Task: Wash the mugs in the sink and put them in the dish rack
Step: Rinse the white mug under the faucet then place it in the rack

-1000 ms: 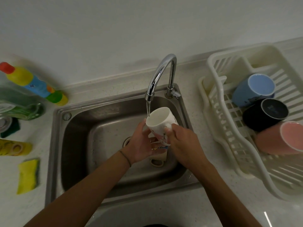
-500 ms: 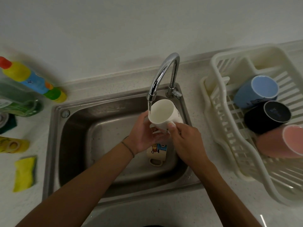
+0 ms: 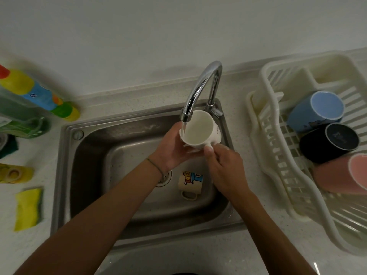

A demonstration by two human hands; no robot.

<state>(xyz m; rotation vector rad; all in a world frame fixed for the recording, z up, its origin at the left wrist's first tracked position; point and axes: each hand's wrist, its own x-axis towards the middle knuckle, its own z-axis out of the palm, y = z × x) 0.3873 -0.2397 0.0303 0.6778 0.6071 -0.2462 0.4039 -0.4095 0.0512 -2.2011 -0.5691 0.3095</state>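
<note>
A single wide-angle head-worn camera looks steeply down and forward from close above the sink (image 3: 123, 139), with the bench (image 3: 248, 253) bending at the frame's edges and wall across the top.

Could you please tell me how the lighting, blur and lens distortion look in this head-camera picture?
Head view: dim, flat light with soft shadows; wide-angle bending curves the dish rack and stretches the bottles at the left edge, which look smeared; the white mug under the faucet is fairly sharp; a small glare streak marks the counter.
</note>
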